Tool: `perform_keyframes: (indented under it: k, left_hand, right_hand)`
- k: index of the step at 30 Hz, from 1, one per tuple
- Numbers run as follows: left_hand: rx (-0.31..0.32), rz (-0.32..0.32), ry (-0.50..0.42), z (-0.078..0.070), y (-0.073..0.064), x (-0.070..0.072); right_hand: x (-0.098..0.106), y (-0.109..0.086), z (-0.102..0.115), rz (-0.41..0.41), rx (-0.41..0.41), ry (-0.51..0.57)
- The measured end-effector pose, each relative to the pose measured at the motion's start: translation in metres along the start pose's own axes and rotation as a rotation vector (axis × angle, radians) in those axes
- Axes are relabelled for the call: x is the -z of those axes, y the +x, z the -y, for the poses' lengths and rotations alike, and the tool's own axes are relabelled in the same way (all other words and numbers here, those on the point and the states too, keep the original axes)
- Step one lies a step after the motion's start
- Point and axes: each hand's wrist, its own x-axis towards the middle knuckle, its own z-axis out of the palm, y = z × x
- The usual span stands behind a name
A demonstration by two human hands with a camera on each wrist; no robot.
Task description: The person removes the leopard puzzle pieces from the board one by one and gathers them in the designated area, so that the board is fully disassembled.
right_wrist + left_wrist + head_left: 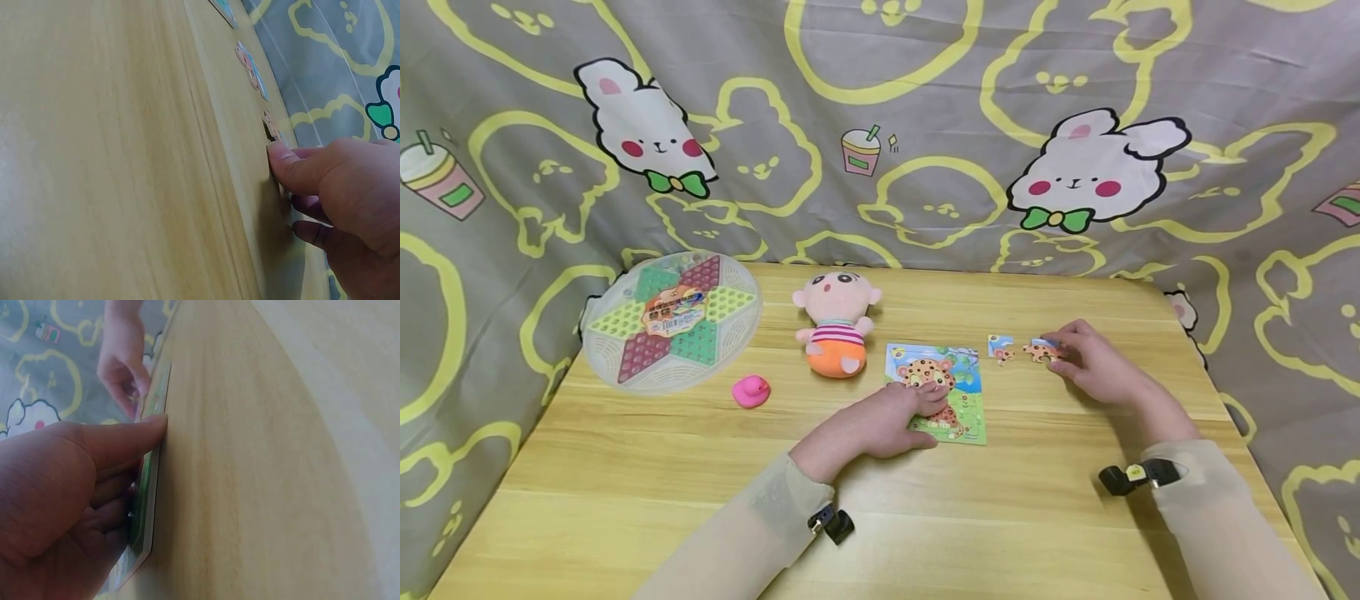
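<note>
A jigsaw puzzle board [972, 417] with a spotted leopard cub on it lies in the middle of the table. My left hand [891, 417] rests across it, fingers on the picture; in the left wrist view the thumb [128, 439] extends along the board's near edge. To the right, my right hand [1097, 362] pinches a spotted puzzle piece [1039, 352] by its right end between thumb and fingers. A dark gap shows under that piece [270, 125] in the right wrist view. Another puzzle piece [998, 347], blue with spots, lies between it and the board.
A doll [837, 329] in orange shorts lies left of the board. Beyond it are a pink toy duck [750, 392] and a round Chinese checkers board [737, 329] in clear plastic. A patterned curtain [925, 200] hangs along the table's back and sides.
</note>
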Motion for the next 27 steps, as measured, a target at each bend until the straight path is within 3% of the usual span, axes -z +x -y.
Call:
perform_keyframes:
  k: [16, 23, 27]
  left_hand:
    - [-0.004, -0.004, 0.011, -0.001, 0.000, 0.000]
    - [-0.034, 0.005, 0.100, -0.003, 0.000, 0.002]
    - [-0.043, 0.018, 0.185, -0.007, 0.000, 0.005]
  right_hand:
    - [0.003, 0.000, 0.003, -0.009, 0.015, 0.003]
    - [0.003, 0.005, 0.032, -0.052, 0.096, -0.018]
    - [-0.001, 0.013, 0.054, -0.028, 0.129, -0.005]
